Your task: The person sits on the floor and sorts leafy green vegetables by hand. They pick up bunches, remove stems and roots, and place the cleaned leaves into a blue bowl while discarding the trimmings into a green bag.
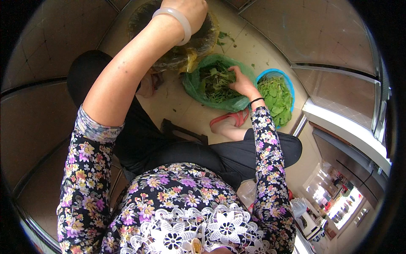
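Observation:
At the top edge, my left hand (190, 14) is above a bin lined with a yellow translucent plastic bag (209, 41). Its fingers point away and are hidden, so what it holds cannot be seen. A pale bangle circles that wrist. My right hand (243, 83) reaches into a green plastic bag (195, 92), thumb and fingers around the stems of leafy greens (215, 77). Just right of the bag, a blue basin (292, 90) holds more greens (277, 101), with stems at the far side and broad leaves nearer me.
Loose leaf scraps (223, 35) lie on the tiled floor (187, 111) beside the bin. My foot in a red sandal (233, 120) is close to the green bag. Cabinet doors (317, 31) stand at the right and left. A dark plastic stool edge (184, 131) shows between my legs.

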`<state>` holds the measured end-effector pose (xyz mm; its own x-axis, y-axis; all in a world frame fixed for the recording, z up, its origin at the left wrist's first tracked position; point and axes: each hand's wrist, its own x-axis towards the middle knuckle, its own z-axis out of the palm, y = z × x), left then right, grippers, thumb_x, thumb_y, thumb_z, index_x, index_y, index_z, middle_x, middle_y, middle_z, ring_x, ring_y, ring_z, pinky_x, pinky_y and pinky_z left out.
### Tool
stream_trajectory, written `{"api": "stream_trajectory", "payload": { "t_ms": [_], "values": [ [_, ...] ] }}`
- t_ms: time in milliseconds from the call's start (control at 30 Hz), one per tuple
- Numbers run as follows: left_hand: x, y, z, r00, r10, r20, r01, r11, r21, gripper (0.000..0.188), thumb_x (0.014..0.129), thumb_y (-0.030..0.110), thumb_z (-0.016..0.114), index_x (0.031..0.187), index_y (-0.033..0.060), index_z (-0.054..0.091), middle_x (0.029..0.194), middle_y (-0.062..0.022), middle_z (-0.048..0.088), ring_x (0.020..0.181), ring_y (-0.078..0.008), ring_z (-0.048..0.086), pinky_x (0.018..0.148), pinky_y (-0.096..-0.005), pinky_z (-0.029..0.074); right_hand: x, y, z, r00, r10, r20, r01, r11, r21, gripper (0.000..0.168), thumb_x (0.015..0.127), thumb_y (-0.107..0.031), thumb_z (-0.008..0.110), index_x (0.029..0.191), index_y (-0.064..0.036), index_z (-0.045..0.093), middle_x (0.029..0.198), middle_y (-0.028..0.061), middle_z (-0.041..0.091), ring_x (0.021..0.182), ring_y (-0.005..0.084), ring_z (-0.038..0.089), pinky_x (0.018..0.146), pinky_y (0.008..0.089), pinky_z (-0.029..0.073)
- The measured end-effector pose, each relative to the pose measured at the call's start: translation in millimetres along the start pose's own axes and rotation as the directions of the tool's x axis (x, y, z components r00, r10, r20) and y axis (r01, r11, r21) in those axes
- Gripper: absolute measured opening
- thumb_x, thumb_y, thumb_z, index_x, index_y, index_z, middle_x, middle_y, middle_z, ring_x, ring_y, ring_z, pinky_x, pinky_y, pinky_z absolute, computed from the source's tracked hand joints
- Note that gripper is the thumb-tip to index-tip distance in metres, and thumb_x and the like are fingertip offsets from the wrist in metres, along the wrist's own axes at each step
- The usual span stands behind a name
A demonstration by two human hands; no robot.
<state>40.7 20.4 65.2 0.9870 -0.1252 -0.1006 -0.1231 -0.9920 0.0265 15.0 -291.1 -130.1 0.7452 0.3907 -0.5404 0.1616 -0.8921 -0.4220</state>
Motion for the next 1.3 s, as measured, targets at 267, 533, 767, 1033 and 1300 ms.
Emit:
{"api": "stream_trajectory", "payload": {
  "t_ms": [267, 533, 767, 1033, 1300],
  "values": [
    [-1.1, 3.4, 4.6, 0.999, 0.037, -0.004, -0.037, 0.999, -0.036, 0.022, 0.087, 0.012, 0.053, 0.085, 0.0013, 0.072, 0.091, -0.0185, 0.071, 0.087, -0.0308, 0.070, 0.075, -0.0400, 0.056, 3.2, 5.7, 8.8, 1.000, 0.011, 0.000, -0.011, 1.000, -0.003, 0.056, 0.073, -0.021, 0.077, 0.123, -0.002, 0.061, 0.119, 0.0222, 0.063, 0.111, 0.0385, 0.059, 0.094, 0.0415, 0.047],
    [0.9, 7.9, 24.7, 0.992, 0.122, -0.034, -0.124, 0.990, -0.072, 0.019, 0.083, 0.008, 0.058, 0.093, 0.0030, 0.074, 0.094, -0.0187, 0.071, 0.091, -0.0336, 0.070, 0.076, -0.0389, 0.057, -26.1, -25.7, -66.0, 0.995, -0.063, 0.082, 0.014, 0.868, 0.496, 0.047, 0.077, -0.018, 0.074, 0.116, 0.005, 0.062, 0.111, 0.0139, 0.066, 0.107, 0.0248, 0.060, 0.096, 0.0327, 0.044],
    [5.2, 14.4, 38.6, 0.984, 0.171, -0.053, -0.177, 0.972, -0.153, 0.021, 0.086, 0.020, 0.066, 0.098, 0.0031, 0.069, 0.089, -0.0190, 0.069, 0.089, -0.0339, 0.068, 0.079, -0.0438, 0.055, -70.8, -42.9, -103.2, 0.979, -0.198, 0.051, 0.058, 0.508, 0.859, 0.044, 0.085, -0.015, 0.071, 0.126, -0.001, 0.059, 0.116, 0.0052, 0.065, 0.108, 0.0131, 0.059, 0.098, 0.0282, 0.042],
    [12.2, 23.6, 29.0, 0.946, 0.196, -0.260, -0.325, 0.624, -0.711, 0.027, 0.089, 0.020, 0.064, 0.108, 0.0011, 0.067, 0.093, -0.0194, 0.070, 0.089, -0.0340, 0.068, 0.082, -0.0391, 0.053, -77.1, -72.4, -109.2, 0.971, -0.170, -0.166, 0.220, 0.382, 0.898, 0.046, 0.086, -0.016, 0.070, 0.126, 0.002, 0.056, 0.112, 0.0090, 0.067, 0.104, 0.0199, 0.064, 0.094, 0.0332, 0.049],
    [10.6, 4.9, 22.2, 0.970, 0.224, -0.090, -0.204, 0.560, -0.803, 0.031, 0.083, 0.006, 0.066, 0.113, -0.0037, 0.062, 0.100, -0.0142, 0.069, 0.094, -0.0202, 0.066, 0.086, -0.0315, 0.052, -67.4, -102.1, -107.9, 0.956, -0.217, -0.197, 0.265, 0.352, 0.898, 0.032, 0.089, -0.017, 0.068, 0.116, 0.000, 0.065, 0.107, 0.0030, 0.068, 0.097, 0.0107, 0.062, 0.087, 0.0270, 0.048]
  ]
}}
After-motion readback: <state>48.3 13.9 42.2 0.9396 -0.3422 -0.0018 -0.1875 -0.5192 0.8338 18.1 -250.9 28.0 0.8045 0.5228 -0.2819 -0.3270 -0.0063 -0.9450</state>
